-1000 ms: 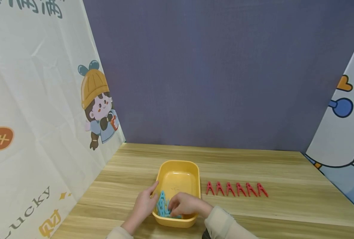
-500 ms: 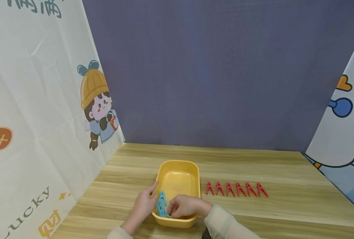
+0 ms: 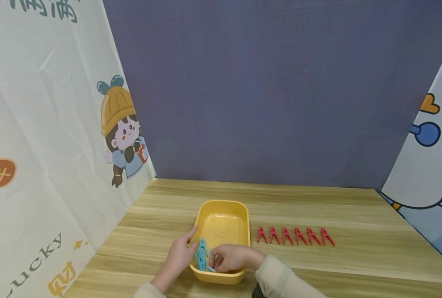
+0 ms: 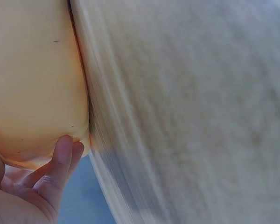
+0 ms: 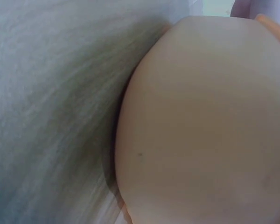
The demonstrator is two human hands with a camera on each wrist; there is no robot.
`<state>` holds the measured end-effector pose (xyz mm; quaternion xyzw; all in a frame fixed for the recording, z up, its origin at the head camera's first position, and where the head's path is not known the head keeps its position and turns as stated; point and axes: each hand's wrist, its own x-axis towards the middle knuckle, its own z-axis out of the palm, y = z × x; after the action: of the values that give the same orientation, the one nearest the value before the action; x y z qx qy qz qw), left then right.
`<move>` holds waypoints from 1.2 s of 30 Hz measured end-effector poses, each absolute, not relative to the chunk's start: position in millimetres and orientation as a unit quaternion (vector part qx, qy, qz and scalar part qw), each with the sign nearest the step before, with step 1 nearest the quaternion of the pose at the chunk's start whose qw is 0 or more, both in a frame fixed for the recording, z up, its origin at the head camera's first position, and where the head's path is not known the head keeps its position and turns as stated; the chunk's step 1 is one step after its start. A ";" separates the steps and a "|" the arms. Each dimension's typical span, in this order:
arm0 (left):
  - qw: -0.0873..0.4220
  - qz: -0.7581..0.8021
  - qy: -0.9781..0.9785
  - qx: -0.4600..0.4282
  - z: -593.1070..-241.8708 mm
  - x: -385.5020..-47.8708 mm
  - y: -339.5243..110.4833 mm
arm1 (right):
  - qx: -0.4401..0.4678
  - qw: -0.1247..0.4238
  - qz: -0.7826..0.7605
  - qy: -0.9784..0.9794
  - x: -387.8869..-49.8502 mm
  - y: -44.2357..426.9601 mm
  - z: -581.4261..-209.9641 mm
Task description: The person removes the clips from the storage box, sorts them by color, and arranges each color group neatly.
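Observation:
Several light blue clothespins (image 3: 201,257) lie heaped in the near left corner of a yellow bin (image 3: 246,231). My left hand (image 3: 180,254) grips the bin's left side, thumb at the rim; in the left wrist view the fingers of my left hand (image 4: 49,179) touch the outer wall of the bin (image 4: 37,84). Inside the bin, my right hand (image 3: 230,257) has bent fingers at the right edge of the heap, and its palm hides whether a clothespin is between them. The right wrist view shows mostly the bin's outer wall (image 5: 200,116).
Several red clothespins (image 3: 298,236) stand in a row on the wooden table (image 3: 317,207), to the right of the bin. A dark blue-grey backdrop (image 3: 262,91) rises behind the table, with printed cloths (image 3: 56,124) at both sides.
My right hand has shifted slightly within the bin, and blue clothespins near its fingertips lie differently. My left hand, the bin and the red row have stayed in place.

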<state>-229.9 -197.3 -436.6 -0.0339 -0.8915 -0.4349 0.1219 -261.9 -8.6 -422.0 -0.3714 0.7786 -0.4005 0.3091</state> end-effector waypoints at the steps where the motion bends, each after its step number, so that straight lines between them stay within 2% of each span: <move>1: 0.121 -0.437 -0.891 -0.033 -436.8 -229.8 -197.4 | -0.367 0.316 -0.410 0.773 -261.9 -8.3 -421.9; 7: 0.117 -0.442 -0.889 -0.034 -437.3 -229.7 -197.6 | -0.346 0.346 -0.461 0.741 -262.4 -6.5 -421.7; 19: 0.124 -0.440 -0.888 -0.042 -437.6 -230.3 -196.6 | -0.360 0.369 -0.532 0.672 -267.8 3.2 -409.0; 30: 0.124 -0.433 -0.892 -0.037 -436.8 -229.6 -195.9 | -0.327 0.342 -0.610 0.635 -265.1 19.2 -398.9; 36: 0.117 -0.434 -0.892 -0.034 -436.7 -229.1 -195.4 | -0.284 0.304 -0.668 0.617 -262.0 29.8 -389.7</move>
<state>-229.1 -195.4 -436.7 -0.0343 -0.8924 -0.4345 0.1171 -262.0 29.8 -389.7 -0.2840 0.6172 -0.6677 0.3044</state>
